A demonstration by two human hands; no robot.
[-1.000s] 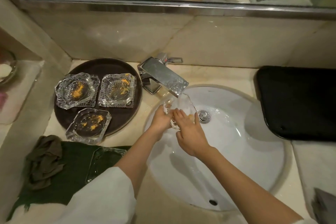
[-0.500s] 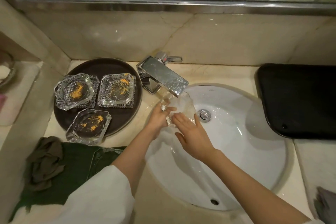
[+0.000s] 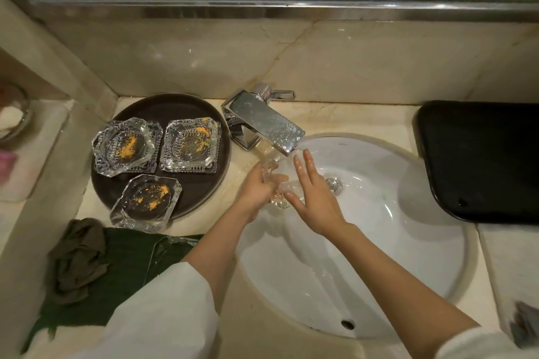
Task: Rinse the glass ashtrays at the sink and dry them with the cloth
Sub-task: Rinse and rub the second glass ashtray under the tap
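Over the white sink (image 3: 408, 242), under the running chrome faucet (image 3: 268, 124), my left hand (image 3: 258, 188) grips a clear glass ashtray (image 3: 284, 194) by its left edge. My right hand (image 3: 313, 195) lies against the ashtray's right side with straight, spread fingers. Three glass ashtrays with orange powder sit on a round dark tray (image 3: 201, 183): one at the back left (image 3: 124, 146), one at the back right (image 3: 189, 146), one in front (image 3: 145, 201). A clear ashtray (image 3: 170, 251) lies on the green cloth (image 3: 122, 277), partly hidden by my left arm.
A crumpled brown cloth (image 3: 77, 259) lies on the green cloth's left part. A black tray (image 3: 481, 160) sits on the counter right of the sink. A grey cloth (image 3: 525, 326) shows at the right edge. The mirror and wall stand behind the faucet.
My right hand's fingers have straightened and spread up towards the spout. The ashtray has dropped lower between my hands and sits more hidden. My left hand has kept its grip.
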